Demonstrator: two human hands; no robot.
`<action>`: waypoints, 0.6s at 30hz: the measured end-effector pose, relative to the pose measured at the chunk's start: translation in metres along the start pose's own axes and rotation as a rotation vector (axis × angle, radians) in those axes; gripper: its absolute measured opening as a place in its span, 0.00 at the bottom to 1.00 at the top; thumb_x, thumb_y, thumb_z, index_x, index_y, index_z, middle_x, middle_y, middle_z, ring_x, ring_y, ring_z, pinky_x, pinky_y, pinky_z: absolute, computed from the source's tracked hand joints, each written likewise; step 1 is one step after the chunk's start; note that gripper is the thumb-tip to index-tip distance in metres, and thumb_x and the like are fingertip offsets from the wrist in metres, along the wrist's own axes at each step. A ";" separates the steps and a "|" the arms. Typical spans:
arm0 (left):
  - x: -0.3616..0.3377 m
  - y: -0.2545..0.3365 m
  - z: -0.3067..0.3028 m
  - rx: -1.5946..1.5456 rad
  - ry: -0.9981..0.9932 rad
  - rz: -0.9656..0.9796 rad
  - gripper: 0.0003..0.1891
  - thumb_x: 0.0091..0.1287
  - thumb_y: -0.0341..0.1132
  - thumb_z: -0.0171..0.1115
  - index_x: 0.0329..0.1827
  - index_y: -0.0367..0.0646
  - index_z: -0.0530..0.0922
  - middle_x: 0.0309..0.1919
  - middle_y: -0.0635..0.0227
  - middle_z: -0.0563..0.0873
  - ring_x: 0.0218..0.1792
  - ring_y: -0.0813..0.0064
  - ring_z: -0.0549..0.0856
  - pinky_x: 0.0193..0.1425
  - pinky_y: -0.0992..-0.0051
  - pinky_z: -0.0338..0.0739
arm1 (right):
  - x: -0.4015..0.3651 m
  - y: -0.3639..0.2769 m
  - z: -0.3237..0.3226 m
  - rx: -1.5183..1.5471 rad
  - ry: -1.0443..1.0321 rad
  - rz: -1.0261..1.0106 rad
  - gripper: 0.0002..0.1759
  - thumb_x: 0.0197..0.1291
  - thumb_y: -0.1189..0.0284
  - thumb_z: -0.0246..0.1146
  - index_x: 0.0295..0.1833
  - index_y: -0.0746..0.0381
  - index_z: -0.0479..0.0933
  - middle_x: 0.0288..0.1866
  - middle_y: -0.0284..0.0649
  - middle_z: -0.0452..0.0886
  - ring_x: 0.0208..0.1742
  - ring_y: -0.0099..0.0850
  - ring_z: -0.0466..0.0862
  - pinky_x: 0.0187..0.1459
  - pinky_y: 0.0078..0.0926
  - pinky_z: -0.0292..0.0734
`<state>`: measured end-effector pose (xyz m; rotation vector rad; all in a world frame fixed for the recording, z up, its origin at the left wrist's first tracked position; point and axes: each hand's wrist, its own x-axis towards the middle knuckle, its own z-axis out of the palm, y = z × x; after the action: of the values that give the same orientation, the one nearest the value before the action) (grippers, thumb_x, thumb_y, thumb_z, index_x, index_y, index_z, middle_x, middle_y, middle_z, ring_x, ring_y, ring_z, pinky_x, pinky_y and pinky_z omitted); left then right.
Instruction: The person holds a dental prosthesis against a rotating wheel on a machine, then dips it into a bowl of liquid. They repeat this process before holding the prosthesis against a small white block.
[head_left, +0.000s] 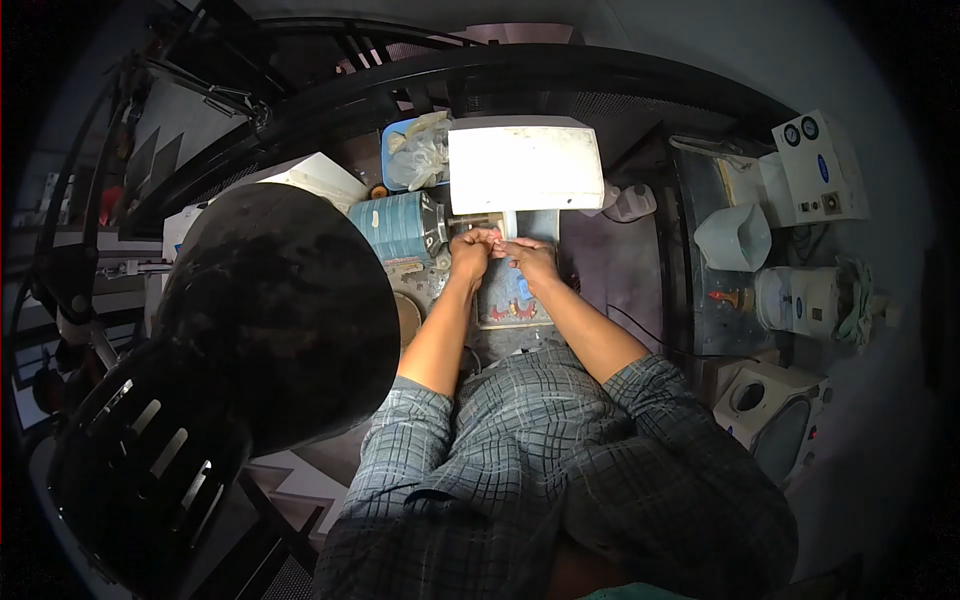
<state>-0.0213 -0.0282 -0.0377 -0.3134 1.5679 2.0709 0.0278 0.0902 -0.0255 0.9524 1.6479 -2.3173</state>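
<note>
My left hand (472,254) and my right hand (533,262) meet below a white hood, fingers curled and pinched together around a small pinkish-red piece (498,237). Its exact kind is too small to make out. To the left lies a teal bench motor (392,228), its metal spindle (470,220) reaching toward my fingertips. The white hood (525,170) hangs brightly lit just beyond both hands. Below them, a grey tray (495,290) carries red curved pieces (514,310). A blue object (523,288) lies close under my right hand.
A large black lamp shade (290,320) blocks the left side. Behind the motor, a blue basin (387,160) holds plastic bags (422,150). At right stand a white machine with gauges (820,170), a pale container (733,238) and another white machine (770,410). A black cable (650,337) runs there.
</note>
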 end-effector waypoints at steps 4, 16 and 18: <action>-0.007 -0.010 0.001 -0.125 0.002 0.049 0.04 0.64 0.22 0.51 0.37 0.33 0.76 0.32 0.62 0.82 0.31 0.74 0.81 0.36 0.75 0.80 | -0.003 0.005 0.000 -0.144 0.019 -0.209 0.10 0.51 0.74 0.63 0.38 0.68 0.80 0.30 0.35 0.83 0.25 0.18 0.76 0.27 0.15 0.70; -0.012 -0.022 0.017 -0.332 0.014 0.029 0.05 0.64 0.22 0.51 0.39 0.32 0.74 0.33 0.60 0.81 0.34 0.72 0.81 0.43 0.71 0.81 | -0.007 -0.007 -0.011 -0.397 0.067 -0.371 0.08 0.52 0.74 0.62 0.35 0.66 0.82 0.23 0.33 0.80 0.22 0.17 0.74 0.24 0.15 0.69; -0.011 -0.023 0.020 -0.351 0.027 0.013 0.04 0.63 0.21 0.51 0.39 0.31 0.74 0.33 0.59 0.81 0.34 0.71 0.81 0.43 0.70 0.81 | 0.003 -0.011 -0.016 -0.398 0.030 -0.340 0.07 0.52 0.74 0.61 0.33 0.66 0.82 0.23 0.33 0.80 0.22 0.18 0.75 0.24 0.15 0.69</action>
<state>0.0029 -0.0077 -0.0449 -0.4575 1.2172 2.3579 0.0272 0.1089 -0.0215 0.6670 2.3195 -2.0310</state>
